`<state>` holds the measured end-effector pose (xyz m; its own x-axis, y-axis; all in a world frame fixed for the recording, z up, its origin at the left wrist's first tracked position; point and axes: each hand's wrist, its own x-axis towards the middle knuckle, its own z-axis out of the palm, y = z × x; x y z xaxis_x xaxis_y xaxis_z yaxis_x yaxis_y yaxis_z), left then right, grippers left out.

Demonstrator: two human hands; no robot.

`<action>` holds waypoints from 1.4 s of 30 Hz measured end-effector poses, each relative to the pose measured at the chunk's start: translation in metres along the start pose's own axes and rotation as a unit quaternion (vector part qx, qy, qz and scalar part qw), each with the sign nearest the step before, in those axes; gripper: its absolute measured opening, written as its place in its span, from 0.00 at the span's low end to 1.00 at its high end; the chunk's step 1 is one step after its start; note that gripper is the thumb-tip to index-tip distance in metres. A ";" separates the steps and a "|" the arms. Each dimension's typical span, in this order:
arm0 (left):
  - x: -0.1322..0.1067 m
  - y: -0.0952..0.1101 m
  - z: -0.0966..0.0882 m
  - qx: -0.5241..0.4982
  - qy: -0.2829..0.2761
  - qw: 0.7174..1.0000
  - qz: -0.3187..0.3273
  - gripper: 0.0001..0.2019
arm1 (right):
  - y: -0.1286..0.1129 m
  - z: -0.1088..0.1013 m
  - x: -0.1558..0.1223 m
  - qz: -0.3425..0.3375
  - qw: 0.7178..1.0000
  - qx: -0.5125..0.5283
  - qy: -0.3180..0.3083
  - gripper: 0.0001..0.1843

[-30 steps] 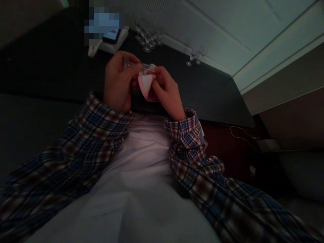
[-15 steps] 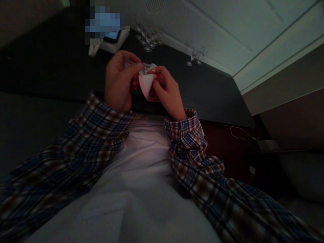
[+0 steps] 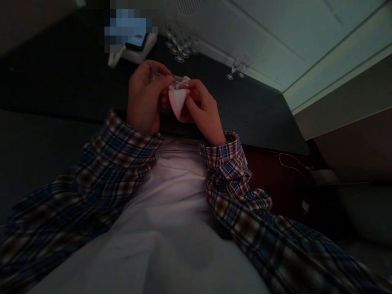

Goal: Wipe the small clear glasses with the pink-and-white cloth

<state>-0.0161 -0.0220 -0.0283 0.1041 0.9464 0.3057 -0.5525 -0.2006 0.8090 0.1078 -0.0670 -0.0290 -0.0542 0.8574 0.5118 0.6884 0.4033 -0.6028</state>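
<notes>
Above the dark tabletop's front edge, both of my hands meet around a clear stemmed glass (image 3: 177, 78). My left hand (image 3: 145, 96) is closed around one end of it, hiding most of that part. A pink and white cloth (image 3: 178, 101) is pinched in my right hand (image 3: 203, 108), bunched against the other end of the glass, and a corner of it hangs down. The cloth and fingers cover much of the glass, so its full shape cannot be made out.
Several clear stemmed glasses (image 3: 180, 45) stand at the back by the pale wall, with a smaller group (image 3: 237, 68) to their right. A white device with a lit screen (image 3: 137, 43) sits at the back left on the dark table (image 3: 254, 110). A white cable (image 3: 289, 163) lies at lower right.
Almost nothing differs. Both hands keep their hold on the glass and cloth, with only a very slight shift of the whole view.
</notes>
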 end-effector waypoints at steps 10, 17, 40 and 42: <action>0.002 -0.004 0.000 -0.008 0.015 1.000 0.007 0.10 | -0.001 -0.002 -0.001 -0.014 1.000 0.022 0.005 0.08; 0.002 -0.003 0.000 0.000 0.010 1.000 0.007 0.10 | 0.002 0.000 0.000 -0.016 0.999 0.035 -0.002 0.08; 0.001 -0.001 0.000 -0.008 -0.001 1.000 0.005 0.09 | 0.004 0.000 -0.001 -0.032 0.999 0.033 0.007 0.07; 0.001 0.000 0.000 -0.008 0.003 1.000 -0.001 0.08 | 0.003 0.000 -0.002 -0.031 0.999 0.028 0.010 0.07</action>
<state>-0.0158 -0.0214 -0.0274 0.1000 0.9481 0.3020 -0.5648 -0.1957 0.8017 0.1099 -0.0671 -0.0319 -0.0815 0.8237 0.5611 0.6425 0.4738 -0.6022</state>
